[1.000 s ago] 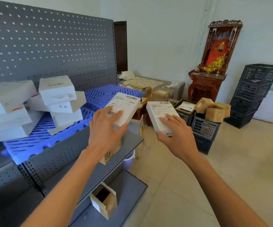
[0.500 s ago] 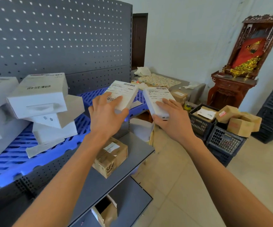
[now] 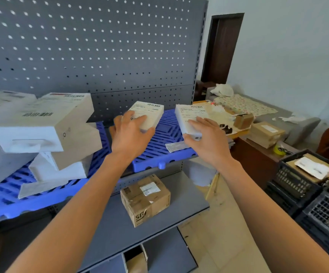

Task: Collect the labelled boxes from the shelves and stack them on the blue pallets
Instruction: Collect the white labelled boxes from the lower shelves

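The grey pegboard fills the view from nine to one o'clock, and the blue pallet lies in front of it on the upper shelf. White boxes are already heaped untidily on the pallet at nine o'clock, some tilted on others. The part of the pallet near centre is bare slatted plastic, with only a loose paper slip near its front edge.

The left hand holds a flat white box over that bare part, fingers spread on the labelled top and thumb under the near edge. Whether its far end touches the pallet cannot be told. The right hand grips a second white box the same way at one o'clock, over the pallet's right end and partly beyond it.

Both boxes look light and stiff, since each is carried in one hand by its near end without sagging. The smooth card may slide on the ribbed plastic, so they are probably best set flat, label up, held by the long edges.

A brown carton stands on the grey shelf below, at six o'clock. Dark crates holding parcels sit at four o'clock on the tiled floor, and a low table with a cloth and small cartons is at two o'clock, before a doorway.
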`<control>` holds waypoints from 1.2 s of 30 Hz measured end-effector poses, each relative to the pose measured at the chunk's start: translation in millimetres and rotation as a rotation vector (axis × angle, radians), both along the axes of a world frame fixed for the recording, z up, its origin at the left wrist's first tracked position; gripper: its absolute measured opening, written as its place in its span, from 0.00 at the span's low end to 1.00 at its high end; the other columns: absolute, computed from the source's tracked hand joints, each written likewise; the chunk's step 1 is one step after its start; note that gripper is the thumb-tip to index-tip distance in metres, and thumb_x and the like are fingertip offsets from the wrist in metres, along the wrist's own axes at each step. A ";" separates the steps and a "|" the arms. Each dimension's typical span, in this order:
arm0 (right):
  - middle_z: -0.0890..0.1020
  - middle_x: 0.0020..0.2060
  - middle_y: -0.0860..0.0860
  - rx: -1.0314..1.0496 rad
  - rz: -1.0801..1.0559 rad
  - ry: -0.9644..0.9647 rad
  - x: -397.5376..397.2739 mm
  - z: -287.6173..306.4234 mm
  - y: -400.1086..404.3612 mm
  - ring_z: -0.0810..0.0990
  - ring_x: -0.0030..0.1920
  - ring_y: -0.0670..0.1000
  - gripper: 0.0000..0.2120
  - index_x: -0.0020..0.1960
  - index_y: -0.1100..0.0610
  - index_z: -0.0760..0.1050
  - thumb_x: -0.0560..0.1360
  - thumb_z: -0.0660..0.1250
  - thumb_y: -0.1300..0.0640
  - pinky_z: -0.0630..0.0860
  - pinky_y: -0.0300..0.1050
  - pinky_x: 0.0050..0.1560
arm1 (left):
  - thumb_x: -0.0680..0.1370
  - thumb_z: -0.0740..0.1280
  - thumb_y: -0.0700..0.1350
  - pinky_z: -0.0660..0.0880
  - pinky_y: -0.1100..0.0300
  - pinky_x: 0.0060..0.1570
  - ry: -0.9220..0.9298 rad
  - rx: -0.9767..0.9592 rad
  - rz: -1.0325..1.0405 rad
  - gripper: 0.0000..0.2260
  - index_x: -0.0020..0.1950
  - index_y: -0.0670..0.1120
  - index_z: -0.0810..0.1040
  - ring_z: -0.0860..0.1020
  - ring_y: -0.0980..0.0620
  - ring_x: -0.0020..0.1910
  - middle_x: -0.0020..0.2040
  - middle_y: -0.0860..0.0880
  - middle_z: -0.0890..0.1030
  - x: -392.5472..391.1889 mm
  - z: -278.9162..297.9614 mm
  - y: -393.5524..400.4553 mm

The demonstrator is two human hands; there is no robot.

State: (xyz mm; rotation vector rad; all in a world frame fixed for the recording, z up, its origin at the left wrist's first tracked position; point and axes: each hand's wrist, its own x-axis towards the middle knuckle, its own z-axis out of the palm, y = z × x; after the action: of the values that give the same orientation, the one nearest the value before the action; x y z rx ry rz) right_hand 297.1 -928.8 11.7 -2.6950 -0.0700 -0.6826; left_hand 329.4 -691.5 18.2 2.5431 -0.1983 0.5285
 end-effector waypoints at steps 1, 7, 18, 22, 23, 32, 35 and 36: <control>0.71 0.74 0.51 0.007 0.016 -0.002 5.9 -0.6 -0.9 0.65 0.75 0.54 0.27 0.73 0.49 0.73 0.77 0.65 0.40 0.67 0.54 0.72 | 0.80 0.64 0.60 0.56 0.40 0.72 0.009 0.013 0.016 0.24 0.73 0.52 0.73 0.56 0.41 0.75 0.78 0.47 0.62 0.8 -1.2 -0.2; 0.73 0.72 0.50 0.002 0.115 0.019 26.5 -5.5 -2.2 0.66 0.75 0.52 0.26 0.71 0.48 0.74 0.76 0.65 0.39 0.67 0.60 0.70 | 0.79 0.63 0.63 0.58 0.40 0.71 0.048 0.108 0.101 0.31 0.79 0.50 0.65 0.59 0.39 0.74 0.78 0.48 0.62 5.1 -7.9 -8.2; 0.63 0.78 0.50 -0.157 0.119 0.119 28.1 -14.9 -2.5 0.56 0.78 0.55 0.30 0.76 0.46 0.65 0.79 0.56 0.33 0.59 0.65 0.71 | 0.80 0.62 0.61 0.57 0.34 0.72 0.082 0.162 0.148 0.27 0.76 0.51 0.69 0.52 0.40 0.80 0.80 0.47 0.61 -7.1 -19.0 -23.6; 0.69 0.74 0.50 -0.182 0.123 0.026 20.3 -8.7 -1.1 0.61 0.76 0.55 0.23 0.72 0.48 0.71 0.81 0.57 0.39 0.62 0.64 0.69 | 0.80 0.65 0.59 0.62 0.36 0.71 -0.026 0.192 0.154 0.24 0.73 0.51 0.73 0.63 0.43 0.76 0.75 0.48 0.70 -25.3 -15.5 -32.2; 0.72 0.72 0.50 -0.180 0.140 -0.009 17.9 -7.5 0.2 0.64 0.75 0.55 0.21 0.69 0.49 0.74 0.81 0.58 0.41 0.63 0.63 0.68 | 0.80 0.65 0.58 0.63 0.37 0.70 -0.037 0.191 0.154 0.23 0.72 0.51 0.74 0.66 0.43 0.74 0.74 0.48 0.72 -30.4 -14.2 -33.7; 0.85 0.49 0.48 -0.032 0.392 -0.155 -6.9 -12.8 31.7 0.79 0.55 0.54 0.10 0.56 0.53 0.82 0.79 0.66 0.51 0.73 0.54 0.55 | 0.81 0.66 0.53 0.78 0.46 0.54 -0.007 0.183 0.137 0.16 0.68 0.51 0.79 0.77 0.46 0.63 0.66 0.50 0.80 -87.3 -6.2 -27.6; 0.85 0.49 0.48 0.007 0.455 -0.175 -19.2 -11.6 46.3 0.80 0.52 0.55 0.09 0.55 0.54 0.83 0.78 0.66 0.53 0.74 0.54 0.53 | 0.81 0.65 0.53 0.78 0.50 0.53 0.000 0.194 0.161 0.17 0.69 0.53 0.78 0.79 0.48 0.57 0.62 0.51 0.81 -113.4 -5.9 -13.0; 0.85 0.50 0.49 0.028 0.483 -0.172 -25.3 -10.7 52.6 0.81 0.52 0.55 0.10 0.56 0.55 0.83 0.78 0.67 0.53 0.75 0.54 0.52 | 0.81 0.65 0.53 0.77 0.51 0.53 -0.002 0.186 0.173 0.16 0.69 0.54 0.77 0.79 0.49 0.57 0.61 0.52 0.81 -122.7 -5.3 -7.1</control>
State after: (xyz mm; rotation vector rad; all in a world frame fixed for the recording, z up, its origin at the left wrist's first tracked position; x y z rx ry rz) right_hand 271.9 -876.3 1.0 -2.4416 -0.7206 -0.7445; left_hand 206.7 -698.6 12.9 2.7579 -0.0288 0.6030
